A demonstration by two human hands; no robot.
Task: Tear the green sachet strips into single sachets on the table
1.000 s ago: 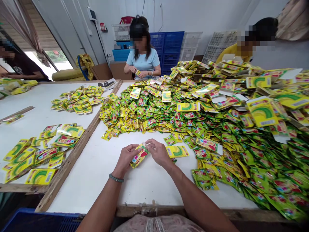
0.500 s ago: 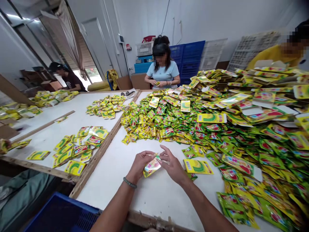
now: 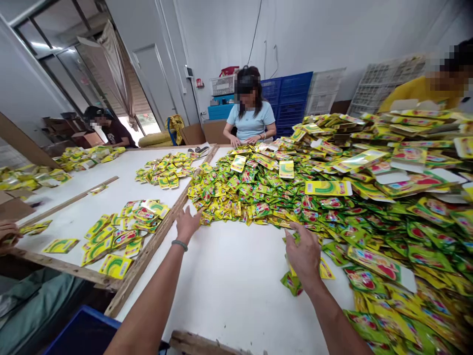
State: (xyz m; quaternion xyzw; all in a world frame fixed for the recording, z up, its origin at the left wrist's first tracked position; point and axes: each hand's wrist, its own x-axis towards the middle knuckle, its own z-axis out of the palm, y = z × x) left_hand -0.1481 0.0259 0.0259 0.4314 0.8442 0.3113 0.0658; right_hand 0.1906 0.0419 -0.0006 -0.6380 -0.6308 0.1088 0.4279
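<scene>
- While another person's hand (image 3: 9,232) shows at the far left edge, a group of yellow boxes (image 3: 124,238) lies on the counter (image 3: 229,276) beyond the wooden strip (image 3: 146,259); these look closed, so probably they are the done part.
- Just right of this strip is the left hand (image 3: 187,226): its grip is wide, with fingers spread, and it seems to hold nothing.
- In the middle, the large heap of green and yellow sachets (image 3: 254,197) appears not yet packed.
- Next comes the right hand (image 3: 305,254), its fingers loosely bent above a yellow carton (image 3: 326,270) and a green sachet (image 3: 293,286); I cannot tell whether its grip has hold of anything.
- Farther right, many cartons with raised white flaps (image 3: 382,266) lie upon sachets, so much work seems left.
</scene>
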